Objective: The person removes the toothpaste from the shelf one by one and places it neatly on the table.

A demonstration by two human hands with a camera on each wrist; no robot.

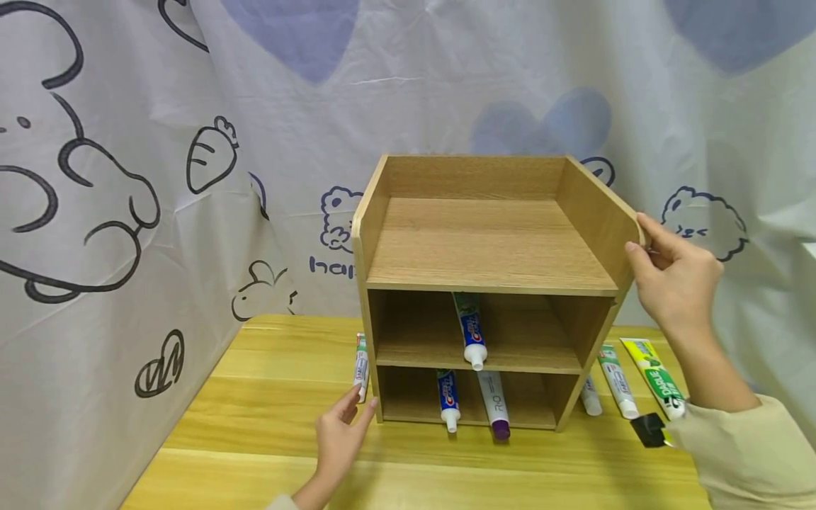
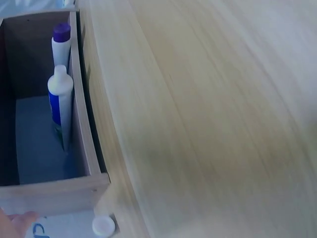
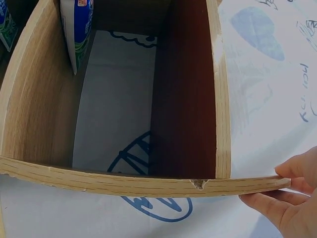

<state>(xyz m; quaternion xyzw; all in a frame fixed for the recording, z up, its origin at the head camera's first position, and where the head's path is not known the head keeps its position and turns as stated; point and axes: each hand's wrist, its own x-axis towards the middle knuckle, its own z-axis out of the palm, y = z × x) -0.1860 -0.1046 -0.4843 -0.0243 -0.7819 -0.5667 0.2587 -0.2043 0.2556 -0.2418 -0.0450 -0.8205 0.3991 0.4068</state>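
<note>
A wooden desktop shelf point(image 1: 491, 241) with an open top and two compartments stands on the table. My right hand point(image 1: 678, 280) pinches the front edge of its right side panel between thumb and fingers; the right wrist view shows the fingers point(image 3: 297, 168) on that panel. My left hand point(image 1: 341, 432) is beside the shelf's lower left corner, thumb and fingers apart, near a toothpaste tube point(image 1: 361, 368). A blue Crest toothpaste point(image 1: 472, 329) lies in the upper compartment, cap outward. Another blue toothpaste point(image 1: 448, 397) and a white, purple-capped tube point(image 1: 493, 404) lie in the lower one.
Right of the shelf lie a partly hidden tube point(image 1: 590, 397), a green-and-white toothpaste point(image 1: 618, 382) and a yellow-green Darlie tube point(image 1: 656, 379). A small black thing point(image 1: 649, 430) shows by the right cuff. A printed curtain point(image 1: 287, 142) hangs behind the wooden table point(image 1: 255, 404).
</note>
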